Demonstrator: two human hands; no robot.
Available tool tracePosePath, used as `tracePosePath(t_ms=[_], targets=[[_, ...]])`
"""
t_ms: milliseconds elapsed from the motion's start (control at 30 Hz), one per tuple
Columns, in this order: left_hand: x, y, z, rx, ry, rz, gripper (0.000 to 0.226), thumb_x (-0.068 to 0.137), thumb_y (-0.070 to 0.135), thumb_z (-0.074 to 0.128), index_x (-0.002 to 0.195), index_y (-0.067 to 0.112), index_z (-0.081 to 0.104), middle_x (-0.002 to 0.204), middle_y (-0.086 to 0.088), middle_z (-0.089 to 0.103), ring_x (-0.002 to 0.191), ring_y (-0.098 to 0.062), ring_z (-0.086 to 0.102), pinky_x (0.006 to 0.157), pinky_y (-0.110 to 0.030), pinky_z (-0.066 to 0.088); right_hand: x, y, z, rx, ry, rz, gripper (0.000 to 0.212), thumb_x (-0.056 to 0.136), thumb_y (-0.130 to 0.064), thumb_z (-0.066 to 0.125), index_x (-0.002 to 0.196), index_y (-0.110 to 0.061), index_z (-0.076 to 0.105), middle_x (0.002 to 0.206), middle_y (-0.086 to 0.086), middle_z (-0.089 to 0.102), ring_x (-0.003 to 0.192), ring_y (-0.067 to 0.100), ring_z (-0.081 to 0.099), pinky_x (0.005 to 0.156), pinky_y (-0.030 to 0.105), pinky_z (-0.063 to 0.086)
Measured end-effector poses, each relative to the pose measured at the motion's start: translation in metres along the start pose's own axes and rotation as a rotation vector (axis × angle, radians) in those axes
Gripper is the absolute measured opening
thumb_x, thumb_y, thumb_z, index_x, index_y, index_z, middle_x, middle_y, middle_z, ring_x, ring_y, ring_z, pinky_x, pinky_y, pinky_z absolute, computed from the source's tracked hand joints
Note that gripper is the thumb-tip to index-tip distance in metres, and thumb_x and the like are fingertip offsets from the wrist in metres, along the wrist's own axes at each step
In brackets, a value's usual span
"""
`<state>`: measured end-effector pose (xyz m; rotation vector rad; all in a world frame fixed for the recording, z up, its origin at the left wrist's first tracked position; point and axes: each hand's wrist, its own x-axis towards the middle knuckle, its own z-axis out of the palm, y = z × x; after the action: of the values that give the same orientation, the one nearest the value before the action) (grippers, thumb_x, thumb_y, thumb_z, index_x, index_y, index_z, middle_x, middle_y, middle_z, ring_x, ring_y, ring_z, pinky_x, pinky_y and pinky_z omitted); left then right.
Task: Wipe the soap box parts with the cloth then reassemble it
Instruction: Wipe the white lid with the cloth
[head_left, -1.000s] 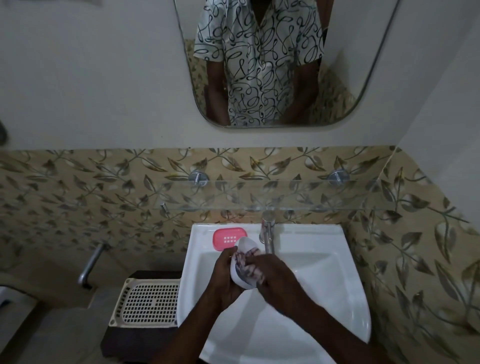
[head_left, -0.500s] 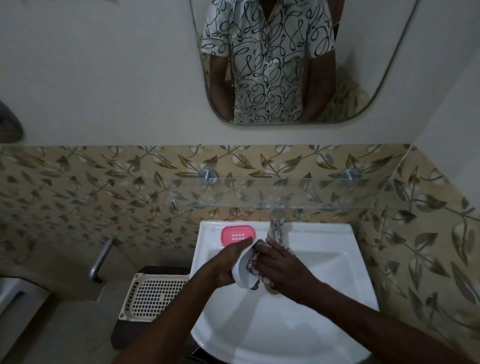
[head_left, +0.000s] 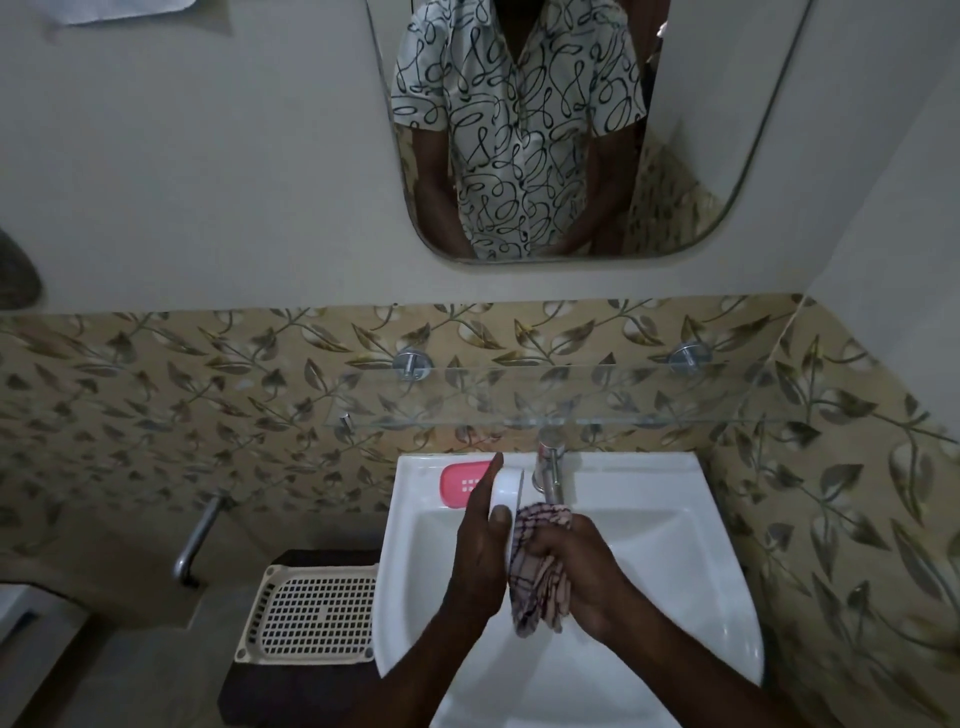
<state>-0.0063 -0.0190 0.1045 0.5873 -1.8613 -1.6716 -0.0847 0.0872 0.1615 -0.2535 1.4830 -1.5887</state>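
Over the white sink (head_left: 675, 545), my left hand (head_left: 480, 551) holds the white soap box part (head_left: 506, 488) upright on its edge, fingers along its back and thumb on its front rim. My right hand (head_left: 576, 566) grips a bunched checked cloth (head_left: 537, 566) and presses it against the lower inside face of the white part. The pink soap box part (head_left: 460, 483), with small drain holes, lies flat on the sink's back left ledge, partly hidden behind my left fingers.
A chrome tap (head_left: 550, 467) rises at the sink's back, just right of the white part. A glass shelf (head_left: 571, 395) juts out above it. A cream perforated tray (head_left: 311, 616) sits on a dark stand left of the sink. A metal pipe (head_left: 200, 540) sticks out of the tiled wall.
My left hand has turned the white part upright and raised it toward the tap. My right hand with the cloth has slid down to the part's lower end.
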Motion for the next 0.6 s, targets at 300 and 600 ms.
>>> tracePosePath(t_ms=[300,600], targets=[[0.011,0.01,0.003,-0.174,-0.192,-0.263,0.09,0.073,0.074,0.062,0.149,0.046,0.023,0.154,-0.002,0.039,0.136,-0.011,0.046,0.102,-0.025,0.048,-0.01,-0.021,-0.012,-0.29,-0.105,-0.271,0.025,0.071,-0.018,0.082,0.094,-0.018,0.073,0.089,0.009,0.077,0.085,0.027,0.074,0.079,0.042,0.061],[0.033,0.051,-0.035,-0.669,-0.451,-0.915,0.087,0.078,0.072,0.046,0.127,0.004,0.063,0.127,-0.027,0.062,0.123,-0.048,0.052,0.098,-0.063,0.042,-0.007,-0.012,-0.031,-1.372,-0.155,-1.301,0.029,0.064,0.001,0.063,0.09,-0.011,0.071,0.084,0.001,0.07,0.079,0.019,0.063,0.094,0.036,0.05]])
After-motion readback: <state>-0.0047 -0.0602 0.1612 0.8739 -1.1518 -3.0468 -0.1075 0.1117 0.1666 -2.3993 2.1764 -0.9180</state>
